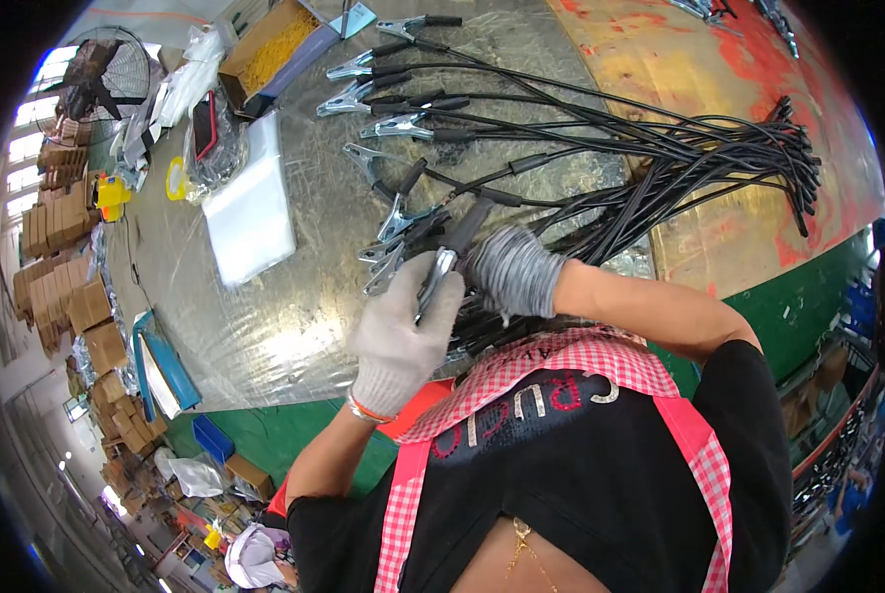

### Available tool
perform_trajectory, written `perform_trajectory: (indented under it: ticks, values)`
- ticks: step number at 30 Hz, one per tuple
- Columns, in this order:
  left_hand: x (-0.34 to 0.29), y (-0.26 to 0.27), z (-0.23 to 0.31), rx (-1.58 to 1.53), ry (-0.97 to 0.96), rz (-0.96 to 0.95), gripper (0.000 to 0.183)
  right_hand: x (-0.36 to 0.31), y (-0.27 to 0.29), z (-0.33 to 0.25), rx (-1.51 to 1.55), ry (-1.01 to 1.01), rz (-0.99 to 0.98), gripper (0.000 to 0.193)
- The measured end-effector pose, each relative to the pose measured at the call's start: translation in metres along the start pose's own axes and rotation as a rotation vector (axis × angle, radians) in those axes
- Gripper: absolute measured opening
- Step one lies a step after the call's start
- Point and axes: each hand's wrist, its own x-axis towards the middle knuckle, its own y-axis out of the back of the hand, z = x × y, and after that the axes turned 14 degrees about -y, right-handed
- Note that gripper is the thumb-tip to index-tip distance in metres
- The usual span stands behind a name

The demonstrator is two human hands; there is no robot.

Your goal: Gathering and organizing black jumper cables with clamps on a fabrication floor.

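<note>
Two hands: we work in knit gloves near the middle of the table's near edge, both on a bunch of clip leads.
Left hand: white glove, fingers curled shut around a metal alligator clip, which stands nearly upright in our grip.
Right hand: grey glove, closed over the black cables just right of that clip; what lies under the palm we cannot tell.
Gathered clips: several more metal jaws fan out to the left, just beside our left fingers.
Cable bundle: black leads run from our hands out to the far right, their plug ends bunched near the table's right edge.
Loose clips: a row of leads laid flat, far side, well apart from our hands.
Table: covered in crinkled clear film; red-and-yellow surface at far right.
Plastic bags: flat clear stack, left of the clips.
Cardboard box: far left, open, yellow contents.
Fan: far left corner.
</note>
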Motion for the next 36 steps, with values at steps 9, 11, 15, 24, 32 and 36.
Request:
perform_trajectory:
  ticks: [9, 11, 15, 24, 32, 36]
  values:
    - [0.002, 0.000, -0.060, 0.192, 0.119, -0.308, 0.033, 0.008, -0.043, -0.036, -0.269, 0.191, 0.034, 0.028]
    - [0.007, 0.005, -0.086, 0.425, -0.065, -0.207, 0.033, 0.007, -0.047, -0.026, -0.050, 0.253, 0.206, 0.030]
    - [0.062, -0.004, -0.125, 0.338, 0.108, -0.080, 0.040, 0.017, -0.019, 0.055, 0.089, -0.222, 0.321, 0.037]
    - [0.114, -0.038, -0.150, 0.349, 0.248, -0.236, 0.048, 0.050, -0.014, 0.105, -0.239, -0.556, 0.221, 0.040]
    - [0.094, 0.016, -0.042, -0.348, 0.121, -0.118, 0.037, 0.061, 0.007, 0.081, 0.128, -0.378, 0.152, 0.020]
    - [0.086, 0.026, -0.019, -0.526, 0.227, -0.061, 0.036, 0.037, 0.025, 0.056, 0.093, -0.304, 0.199, 0.017]
